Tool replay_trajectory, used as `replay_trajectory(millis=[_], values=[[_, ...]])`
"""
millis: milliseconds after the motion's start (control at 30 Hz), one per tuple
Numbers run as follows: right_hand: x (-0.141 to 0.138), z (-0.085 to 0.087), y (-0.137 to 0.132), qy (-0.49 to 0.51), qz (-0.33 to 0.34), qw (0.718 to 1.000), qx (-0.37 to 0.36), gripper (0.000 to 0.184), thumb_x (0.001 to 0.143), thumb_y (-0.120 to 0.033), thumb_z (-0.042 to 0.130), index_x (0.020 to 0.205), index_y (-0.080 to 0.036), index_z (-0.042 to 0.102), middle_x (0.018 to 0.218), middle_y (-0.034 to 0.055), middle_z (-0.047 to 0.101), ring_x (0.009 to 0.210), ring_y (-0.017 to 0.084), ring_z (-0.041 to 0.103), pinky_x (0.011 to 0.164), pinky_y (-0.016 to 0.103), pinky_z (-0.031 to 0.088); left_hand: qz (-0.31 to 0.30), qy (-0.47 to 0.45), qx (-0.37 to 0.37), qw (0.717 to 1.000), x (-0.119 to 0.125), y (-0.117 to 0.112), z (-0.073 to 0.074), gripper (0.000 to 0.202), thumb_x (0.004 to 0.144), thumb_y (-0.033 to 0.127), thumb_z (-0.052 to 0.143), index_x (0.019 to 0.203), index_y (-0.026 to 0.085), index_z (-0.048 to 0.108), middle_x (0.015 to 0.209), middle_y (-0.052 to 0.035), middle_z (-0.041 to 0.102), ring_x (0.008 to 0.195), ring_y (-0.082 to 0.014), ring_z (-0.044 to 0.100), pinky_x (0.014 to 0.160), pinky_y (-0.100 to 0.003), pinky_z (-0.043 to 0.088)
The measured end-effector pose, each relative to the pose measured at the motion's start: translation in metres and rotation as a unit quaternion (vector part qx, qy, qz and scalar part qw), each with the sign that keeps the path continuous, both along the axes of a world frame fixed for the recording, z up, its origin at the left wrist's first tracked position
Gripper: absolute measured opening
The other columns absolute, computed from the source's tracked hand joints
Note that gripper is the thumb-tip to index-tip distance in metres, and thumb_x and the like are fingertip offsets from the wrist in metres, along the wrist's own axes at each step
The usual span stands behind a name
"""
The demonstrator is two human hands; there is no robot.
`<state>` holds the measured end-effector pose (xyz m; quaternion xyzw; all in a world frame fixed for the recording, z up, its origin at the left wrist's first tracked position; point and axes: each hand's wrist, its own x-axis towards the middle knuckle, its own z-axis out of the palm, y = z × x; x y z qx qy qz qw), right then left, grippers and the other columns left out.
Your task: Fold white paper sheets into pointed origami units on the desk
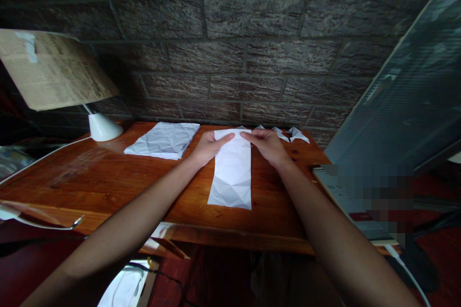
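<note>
paper strip [232, 172], long, white and creased, lies flat at the middle of the brown wooden counter [108, 172]. left hand [209, 147] and right hand [268, 146] each close their grip on its far end, fingertips nearly meeting. crumpled white sheets [163, 140] lie just left; small folded white paper pieces [293, 134] sit by the dark brick wall [230, 57].

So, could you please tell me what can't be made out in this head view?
Head view:
Far edge of the paper strip: covered by the left hand and right hand; pinching or pressing, unclear.
The small paper pieces: partly behind the right hand, too small.
Print on the lampshade: blurred.
The patch at right: pixelated.
</note>
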<state>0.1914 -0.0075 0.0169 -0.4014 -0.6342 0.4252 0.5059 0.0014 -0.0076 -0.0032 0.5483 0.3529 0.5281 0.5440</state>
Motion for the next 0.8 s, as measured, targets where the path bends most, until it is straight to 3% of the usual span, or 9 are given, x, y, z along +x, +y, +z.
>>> replay_trajectory(millis=[600, 800], values=[[0.0000, -0.0017, 0.0013, 0.009, -0.008, 1.000, -0.003, 0.042, 0.061, -0.058, 0.081, 0.058, -0.019, 0.067, 0.061, -0.0025, 0.060, 0.060, 0.011, 0.048, 0.061, 0.027, 0.037, 0.012, -0.007, -0.015, 1.000, 0.0006, 0.0008, 0.0006, 0.047, 0.063, 0.048, 0.085, 0.095, 0.013, 0.077, 0.094, -0.0103, 0.078, 0.073, -0.0210, 0.071, 0.069, -0.031, 0.055], [0.0000, -0.0029, 0.0025, 0.002, -0.010, 1.000, -0.004, 0.045, 0.060, -0.060, 0.081, 0.058, -0.018, 0.064, 0.060, -0.0022, 0.058, 0.060, 0.011, 0.046, 0.060, 0.027, 0.035, 0.029, -0.007, -0.032, 0.999, 0.0014, 0.0028, -0.0006, 0.048, 0.063, 0.055, 0.083, 0.084, 0.013, 0.076, 0.085, -0.0087, 0.077, 0.067, -0.0183, 0.068, 0.064, -0.028, 0.052]])
